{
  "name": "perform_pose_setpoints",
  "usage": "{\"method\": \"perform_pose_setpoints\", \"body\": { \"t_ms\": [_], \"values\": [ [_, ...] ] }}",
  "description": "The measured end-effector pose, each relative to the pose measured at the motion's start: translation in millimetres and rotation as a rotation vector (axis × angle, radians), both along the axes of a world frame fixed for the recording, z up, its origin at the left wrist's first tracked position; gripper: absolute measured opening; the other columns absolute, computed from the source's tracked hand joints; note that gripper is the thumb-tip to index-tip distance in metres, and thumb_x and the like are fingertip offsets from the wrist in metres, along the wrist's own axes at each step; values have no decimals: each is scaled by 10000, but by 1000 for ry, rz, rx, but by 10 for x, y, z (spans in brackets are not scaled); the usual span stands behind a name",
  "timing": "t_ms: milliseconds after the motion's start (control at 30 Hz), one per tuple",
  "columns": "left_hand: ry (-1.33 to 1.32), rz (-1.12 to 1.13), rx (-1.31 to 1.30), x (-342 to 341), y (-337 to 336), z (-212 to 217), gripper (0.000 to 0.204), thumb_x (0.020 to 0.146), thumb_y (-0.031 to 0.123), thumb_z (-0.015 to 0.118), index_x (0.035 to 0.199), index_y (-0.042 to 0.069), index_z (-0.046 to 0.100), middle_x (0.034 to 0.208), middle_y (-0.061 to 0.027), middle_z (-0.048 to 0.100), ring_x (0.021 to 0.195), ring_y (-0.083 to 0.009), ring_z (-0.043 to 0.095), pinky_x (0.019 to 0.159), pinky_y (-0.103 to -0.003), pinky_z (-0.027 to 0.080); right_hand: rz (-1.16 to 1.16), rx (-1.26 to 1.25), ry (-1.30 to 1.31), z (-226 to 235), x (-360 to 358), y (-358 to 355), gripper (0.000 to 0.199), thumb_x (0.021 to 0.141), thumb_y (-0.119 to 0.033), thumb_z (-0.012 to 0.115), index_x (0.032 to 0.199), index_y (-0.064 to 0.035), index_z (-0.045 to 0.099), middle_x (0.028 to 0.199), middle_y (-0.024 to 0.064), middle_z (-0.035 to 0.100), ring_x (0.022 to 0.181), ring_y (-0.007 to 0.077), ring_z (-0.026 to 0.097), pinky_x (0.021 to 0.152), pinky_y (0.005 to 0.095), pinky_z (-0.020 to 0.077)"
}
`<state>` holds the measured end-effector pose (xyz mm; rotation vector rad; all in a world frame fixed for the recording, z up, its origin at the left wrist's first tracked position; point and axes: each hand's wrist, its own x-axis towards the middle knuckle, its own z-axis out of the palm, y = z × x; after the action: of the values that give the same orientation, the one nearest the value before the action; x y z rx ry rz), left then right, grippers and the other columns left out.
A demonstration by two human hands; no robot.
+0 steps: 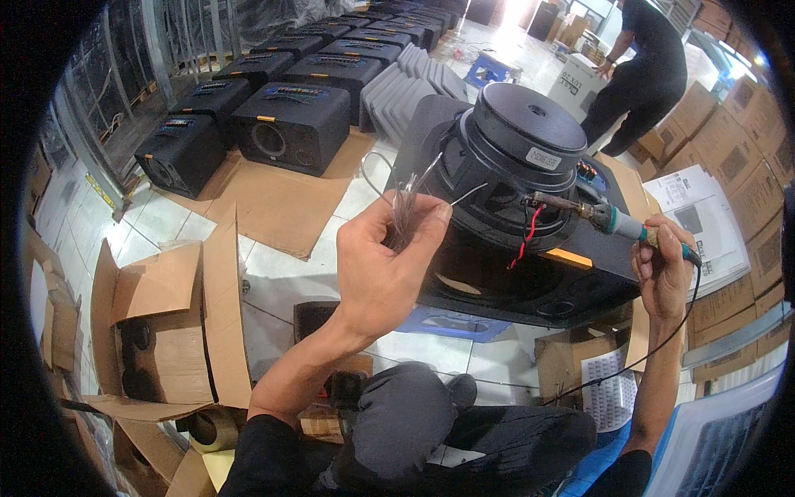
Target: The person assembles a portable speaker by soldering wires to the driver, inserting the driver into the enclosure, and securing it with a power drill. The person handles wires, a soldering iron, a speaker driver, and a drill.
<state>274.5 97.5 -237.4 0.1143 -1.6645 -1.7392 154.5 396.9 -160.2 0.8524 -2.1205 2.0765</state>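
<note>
In front of me a big round speaker driver [530, 124] rests magnet-up on a black speaker cabinet [530, 290]. My right hand [665, 263] is wrapped round the teal and grey handle of a soldering iron [625, 224]. The iron's tip meets, or sits very close to, the driver's terminal, where a red wire [527, 240] and a black one hang down. Left of the driver, my left hand [385, 253] pinches a bundle of thin silvery solder wire [403, 207]. Loose ends of it curl out above the fingers, one pointing toward the driver.
Rows of black speaker cabinets [294, 124] stand at the back left, beside stacked grey panels [414, 87]. An open cardboard box [224, 306] is at my left. Cartons [754, 182] pile up on the right. Another person [642, 74] bends over a white box [575, 87]. The iron's cord [617, 374] trails past my right forearm.
</note>
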Motion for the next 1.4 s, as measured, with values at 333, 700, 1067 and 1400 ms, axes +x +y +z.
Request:
{"method": "perform_pose_setpoints", "body": {
  "t_ms": [333,700,1067,1400],
  "values": [
    [12,-14,-35,-5,21,1,139,914,126,687,941,-10,690,700,28,605,640,-26,499,571,-206,387,59,79,17,91,-32,26,316,954,-267,633,1058,31,638,673,33,550,490,77,482,419,206,365],
    [10,10,-77,2,13,12,131,911,112,675,947,-13,691,724,6,633,671,-37,525,604,-223,425,37,41,-8,75,-36,20,314,955,-248,621,1056,48,648,674,54,565,499,92,487,433,220,365],
    [-72,-15,79,93,14,-35,120,915,100,673,931,-19,684,727,29,611,645,-30,508,581,-209,398,4,-228,-20,-8,23,61,378,1002,-310,556,1140,42,576,671,38,514,457,68,417,404,195,351],
    [-221,-33,210,559,117,-444,108,936,79,631,949,-26,651,688,24,564,553,-23,464,490,-203,350,-178,-369,-35,-374,581,988,361,1019,-306,530,1121,39,563,627,14,444,422,46,342,370,187,279]
  ]
}}
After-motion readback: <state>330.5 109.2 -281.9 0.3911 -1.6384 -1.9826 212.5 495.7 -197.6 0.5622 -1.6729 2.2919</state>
